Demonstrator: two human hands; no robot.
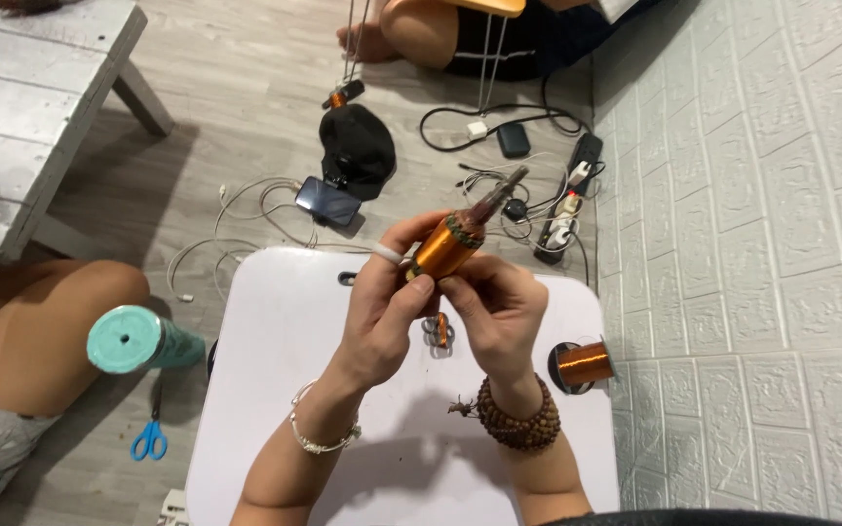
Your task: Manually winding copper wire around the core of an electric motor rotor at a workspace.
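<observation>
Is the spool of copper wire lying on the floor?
No, the spool of copper wire sits on the white table, near its right edge.

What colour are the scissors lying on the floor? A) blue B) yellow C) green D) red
A: the scissors on the floor beside the white table have blue handles.

1. Copper-orange rotor (pixel 447 245), dark grey shaft (pixel 499 193).
2. White tray (pixel 285 390), plain.
3. Copper spool (pixel 585 363), black ends.
4. Teal tumbler (pixel 138 339), blue scissors (pixel 151 433).
5. Black cap (pixel 358 146), black phone (pixel 327 201), white cables (pixel 246 209).
6. Brown bead bracelet (pixel 518 421), silver bangle (pixel 322 433).
7. Grey wood-look floor (pixel 246 78), white brick-pattern wall (pixel 762 244).
</observation>
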